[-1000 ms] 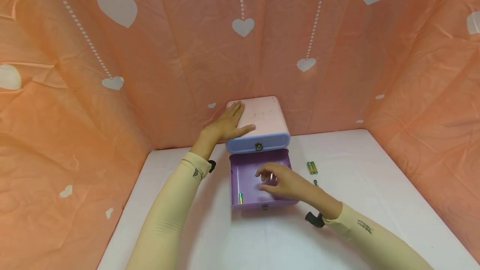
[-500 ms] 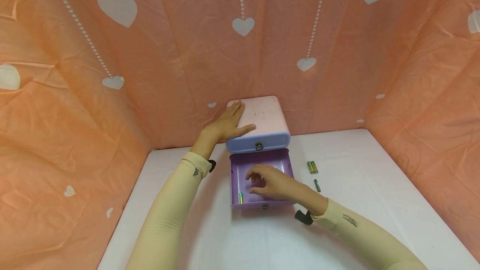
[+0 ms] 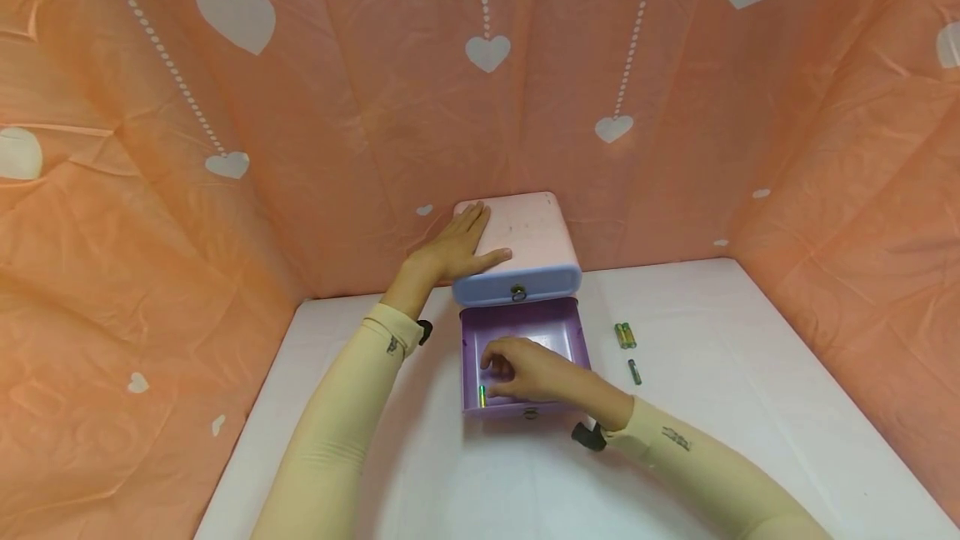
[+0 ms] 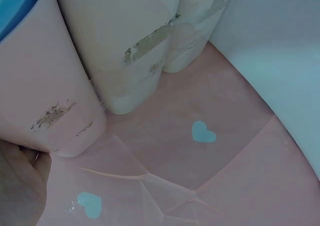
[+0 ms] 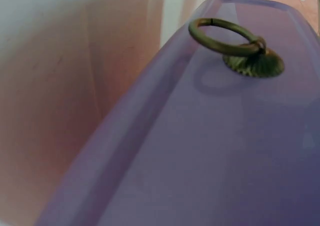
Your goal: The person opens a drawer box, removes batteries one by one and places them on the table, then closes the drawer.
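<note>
My left hand (image 3: 453,248) rests flat on the pink top of a small drawer cabinet (image 3: 528,227), its thumb pointing toward the blue upper drawer front. Below, a purple drawer (image 3: 517,315) is pulled out. Over its inside hangs my right hand (image 3: 528,372), fingers bent and thumb apart, with nothing seen between them. A green and gold battery (image 3: 482,396) lies in the drawer's front left corner, right beside the right thumb tip. The right wrist view shows the purple drawer front (image 5: 210,136) with a brass ring pull (image 5: 225,40), but not the right hand.
To the right of the drawer, a pair of green and gold batteries (image 3: 625,335) and a single darker battery (image 3: 634,372) lie on the white table (image 3: 690,440). An orange cloth (image 3: 390,107) with white hearts stands close behind the cabinet and along both sides.
My right hand has moved left across the drawer to the battery in the corner, uncovering the single battery on the table. The left hand has stayed on the cabinet.
</note>
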{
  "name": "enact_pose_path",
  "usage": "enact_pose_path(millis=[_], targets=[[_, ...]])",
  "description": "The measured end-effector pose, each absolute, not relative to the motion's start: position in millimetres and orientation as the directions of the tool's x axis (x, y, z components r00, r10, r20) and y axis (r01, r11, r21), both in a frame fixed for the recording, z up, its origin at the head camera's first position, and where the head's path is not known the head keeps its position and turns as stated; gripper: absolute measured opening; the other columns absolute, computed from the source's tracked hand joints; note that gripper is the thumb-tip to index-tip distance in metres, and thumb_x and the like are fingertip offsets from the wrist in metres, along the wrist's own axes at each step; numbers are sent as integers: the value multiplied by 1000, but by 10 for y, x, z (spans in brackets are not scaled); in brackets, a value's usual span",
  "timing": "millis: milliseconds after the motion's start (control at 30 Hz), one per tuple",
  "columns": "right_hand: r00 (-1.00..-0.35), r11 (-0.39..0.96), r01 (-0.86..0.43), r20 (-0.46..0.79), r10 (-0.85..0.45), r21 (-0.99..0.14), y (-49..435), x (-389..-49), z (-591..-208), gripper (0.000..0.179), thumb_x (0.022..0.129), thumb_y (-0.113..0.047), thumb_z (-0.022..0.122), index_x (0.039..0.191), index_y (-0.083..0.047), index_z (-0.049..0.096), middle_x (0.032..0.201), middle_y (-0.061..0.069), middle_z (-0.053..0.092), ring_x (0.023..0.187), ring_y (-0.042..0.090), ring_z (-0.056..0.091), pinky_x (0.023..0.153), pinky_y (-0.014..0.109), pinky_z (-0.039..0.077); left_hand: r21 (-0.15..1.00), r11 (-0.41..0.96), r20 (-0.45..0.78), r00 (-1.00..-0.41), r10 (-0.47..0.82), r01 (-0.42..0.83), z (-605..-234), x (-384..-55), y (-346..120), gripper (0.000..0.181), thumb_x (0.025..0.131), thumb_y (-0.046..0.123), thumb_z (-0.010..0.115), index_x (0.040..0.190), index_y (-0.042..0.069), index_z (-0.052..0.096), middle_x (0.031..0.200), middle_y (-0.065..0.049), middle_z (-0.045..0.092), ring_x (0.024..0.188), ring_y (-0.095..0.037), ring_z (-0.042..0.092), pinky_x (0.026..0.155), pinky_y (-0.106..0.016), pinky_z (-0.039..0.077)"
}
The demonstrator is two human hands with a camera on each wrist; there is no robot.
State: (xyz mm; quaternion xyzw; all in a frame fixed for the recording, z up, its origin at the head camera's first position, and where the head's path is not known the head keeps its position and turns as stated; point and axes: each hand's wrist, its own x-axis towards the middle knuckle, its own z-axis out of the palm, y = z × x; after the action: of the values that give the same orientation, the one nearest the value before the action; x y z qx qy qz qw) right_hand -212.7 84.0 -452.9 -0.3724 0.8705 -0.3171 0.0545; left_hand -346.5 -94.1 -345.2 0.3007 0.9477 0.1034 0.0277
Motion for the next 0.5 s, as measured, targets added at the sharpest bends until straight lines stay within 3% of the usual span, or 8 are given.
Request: enact_pose_path(millis=[300,500], targets=[[-719,537,-605,115,-685,-587,777,-2141,-4556,30,80,-18,85,102,-7,67,88,4,64,81,19,60,74,26,50,227,805,-13,-824,566,549,-3440,-3451,-939,104,93,77,38,162,10,-2,169,-7,-7,154,-19,-9,124,-40,4],[-726,572,-606,90,-682,-553,743,-2143,-4560,33,79,-24,87,102,-9,68,90,1,65,82,14,60,75,26,51,228,801,-6,-822,569,553,-3446,-3458,-941,103,93,77,38,162,10,-1,169,-8,-6,154,-20,-8,124,-41,4]])
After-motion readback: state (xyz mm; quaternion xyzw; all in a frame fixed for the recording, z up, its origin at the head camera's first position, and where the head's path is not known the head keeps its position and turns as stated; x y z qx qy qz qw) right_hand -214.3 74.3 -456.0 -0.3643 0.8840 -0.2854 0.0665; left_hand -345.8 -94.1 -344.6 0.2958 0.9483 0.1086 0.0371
